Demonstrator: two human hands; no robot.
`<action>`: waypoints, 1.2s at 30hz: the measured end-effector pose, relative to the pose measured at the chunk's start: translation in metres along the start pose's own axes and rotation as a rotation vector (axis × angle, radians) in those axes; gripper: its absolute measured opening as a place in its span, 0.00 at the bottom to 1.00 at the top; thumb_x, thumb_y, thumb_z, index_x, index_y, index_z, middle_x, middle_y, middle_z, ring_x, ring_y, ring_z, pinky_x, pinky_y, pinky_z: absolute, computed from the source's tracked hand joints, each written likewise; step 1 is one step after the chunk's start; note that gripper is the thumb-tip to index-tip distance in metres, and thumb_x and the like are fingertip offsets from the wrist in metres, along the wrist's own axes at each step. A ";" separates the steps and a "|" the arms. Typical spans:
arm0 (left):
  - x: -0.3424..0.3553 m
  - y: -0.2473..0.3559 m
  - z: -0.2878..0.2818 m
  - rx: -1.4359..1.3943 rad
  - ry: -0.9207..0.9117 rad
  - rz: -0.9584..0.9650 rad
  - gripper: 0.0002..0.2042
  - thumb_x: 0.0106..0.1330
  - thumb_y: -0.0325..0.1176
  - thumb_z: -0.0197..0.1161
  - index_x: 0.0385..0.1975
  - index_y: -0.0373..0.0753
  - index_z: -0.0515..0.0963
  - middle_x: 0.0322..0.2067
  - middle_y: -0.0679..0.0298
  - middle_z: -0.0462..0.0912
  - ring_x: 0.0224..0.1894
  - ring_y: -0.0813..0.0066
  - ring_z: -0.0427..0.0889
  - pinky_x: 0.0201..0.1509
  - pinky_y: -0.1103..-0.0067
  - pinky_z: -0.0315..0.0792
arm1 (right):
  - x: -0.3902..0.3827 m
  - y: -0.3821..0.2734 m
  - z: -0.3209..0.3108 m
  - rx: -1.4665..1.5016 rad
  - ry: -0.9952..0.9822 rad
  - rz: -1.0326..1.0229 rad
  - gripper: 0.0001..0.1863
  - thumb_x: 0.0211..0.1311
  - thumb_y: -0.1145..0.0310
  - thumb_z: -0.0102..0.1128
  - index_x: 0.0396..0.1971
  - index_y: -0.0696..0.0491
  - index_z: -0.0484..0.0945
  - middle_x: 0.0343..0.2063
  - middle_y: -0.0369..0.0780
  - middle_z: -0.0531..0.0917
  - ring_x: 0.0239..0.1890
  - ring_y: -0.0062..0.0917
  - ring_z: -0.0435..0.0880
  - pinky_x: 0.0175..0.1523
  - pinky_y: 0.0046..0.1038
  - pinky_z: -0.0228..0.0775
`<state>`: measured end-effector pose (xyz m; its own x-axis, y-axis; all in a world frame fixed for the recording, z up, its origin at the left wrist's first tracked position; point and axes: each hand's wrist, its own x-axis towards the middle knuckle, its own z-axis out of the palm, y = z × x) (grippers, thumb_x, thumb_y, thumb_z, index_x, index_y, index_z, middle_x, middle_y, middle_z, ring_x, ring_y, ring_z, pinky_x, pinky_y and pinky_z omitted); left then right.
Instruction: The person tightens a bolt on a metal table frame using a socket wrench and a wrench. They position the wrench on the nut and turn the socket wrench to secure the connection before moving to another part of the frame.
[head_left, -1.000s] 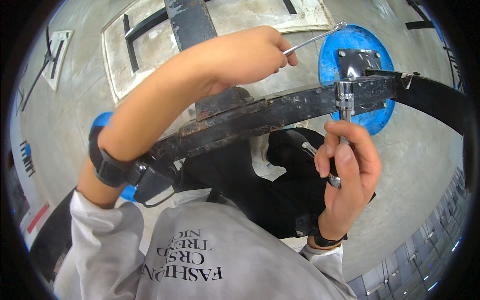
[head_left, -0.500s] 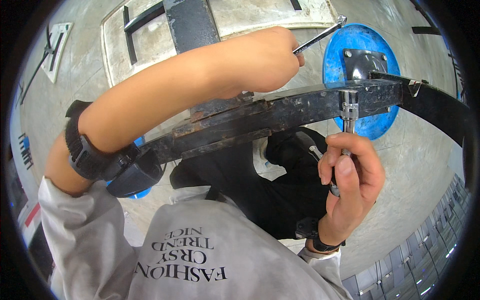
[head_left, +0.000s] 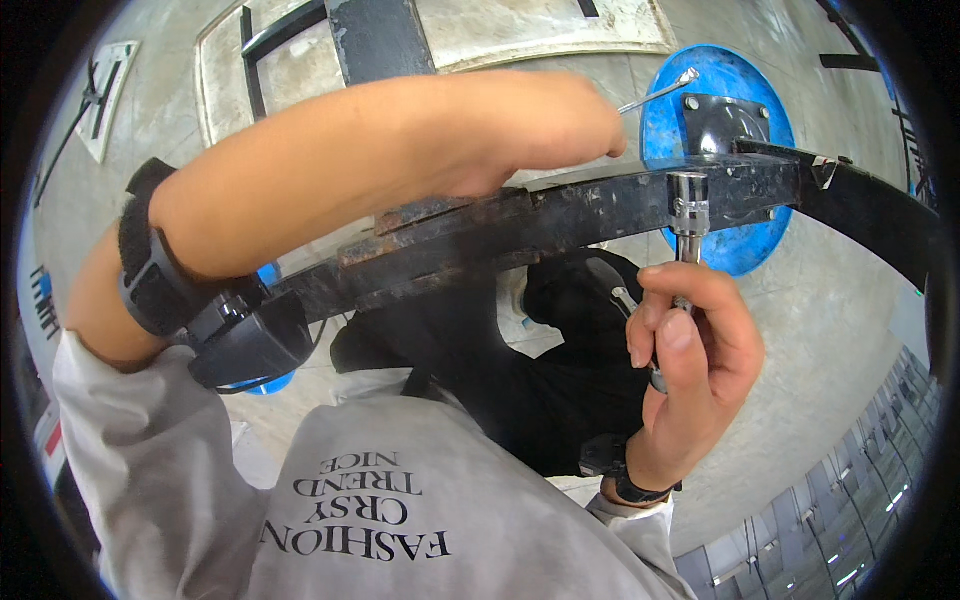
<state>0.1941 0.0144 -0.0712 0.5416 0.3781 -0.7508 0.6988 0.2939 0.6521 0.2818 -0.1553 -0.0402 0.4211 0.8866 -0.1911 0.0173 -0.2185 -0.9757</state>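
Note:
My left hand (head_left: 565, 130) reaches across above a long, scuffed black steel beam (head_left: 600, 215), closed on a slim chrome wrench (head_left: 655, 95) whose far end lies over a blue oval disc (head_left: 745, 255). Most of those fingers are hidden behind the hand. My right hand (head_left: 700, 370) is curled round a chrome socket tool (head_left: 688, 205), held upright with its socket in front of the beam near the right-hand joint. Another chrome tool end (head_left: 620, 296) shows beside these fingers. A black plate (head_left: 720, 125) with bolts sits on the disc.
A curved black steel member (head_left: 870, 230) runs right from the joint. Dirty white boards (head_left: 540, 30) with black bars and a grey steel post (head_left: 380, 40) lie beyond the beam. My black-trousered legs are below it, on grey floor (head_left: 820, 350).
My left hand and its wrench have moved right and lower in the picture, the arm stretched flatter. My right hand and socket tool have shifted slightly downward, still gripped.

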 end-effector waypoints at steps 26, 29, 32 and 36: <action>-0.005 -0.014 0.008 0.357 -0.086 0.407 0.20 0.60 0.44 0.51 0.43 0.33 0.69 0.38 0.51 0.72 0.42 0.63 0.71 0.48 0.75 0.65 | -0.019 0.006 0.003 0.084 0.033 -0.013 0.17 0.54 0.78 0.56 0.45 0.60 0.73 0.24 0.29 0.71 0.22 0.07 0.62 0.27 0.11 0.51; -0.012 -0.025 0.020 0.600 0.046 0.654 0.25 0.53 0.41 0.58 0.46 0.29 0.65 0.39 0.44 0.69 0.44 0.48 0.70 0.48 0.68 0.66 | -0.028 0.004 0.003 0.104 0.072 -0.060 0.16 0.54 0.79 0.56 0.44 0.59 0.73 0.23 0.29 0.71 0.22 0.07 0.62 0.26 0.11 0.52; -0.013 -0.041 0.037 0.631 0.207 0.691 0.27 0.50 0.38 0.61 0.47 0.29 0.64 0.38 0.44 0.68 0.45 0.46 0.70 0.47 0.66 0.66 | -0.041 0.013 0.004 0.068 0.136 -0.058 0.17 0.54 0.79 0.56 0.45 0.57 0.72 0.22 0.28 0.71 0.21 0.06 0.62 0.25 0.11 0.52; 0.000 -0.041 0.041 0.639 0.214 0.696 0.27 0.50 0.38 0.61 0.47 0.28 0.65 0.39 0.45 0.68 0.44 0.46 0.71 0.48 0.66 0.66 | -0.061 0.015 -0.002 0.168 0.230 -0.065 0.22 0.55 0.77 0.55 0.52 0.57 0.66 0.22 0.30 0.73 0.19 0.08 0.63 0.23 0.12 0.54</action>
<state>0.1840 -0.0335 -0.1022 0.8775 0.4580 -0.1422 0.4107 -0.5646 0.7159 0.2583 -0.2130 -0.0427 0.6186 0.7769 -0.1171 -0.0916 -0.0767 -0.9928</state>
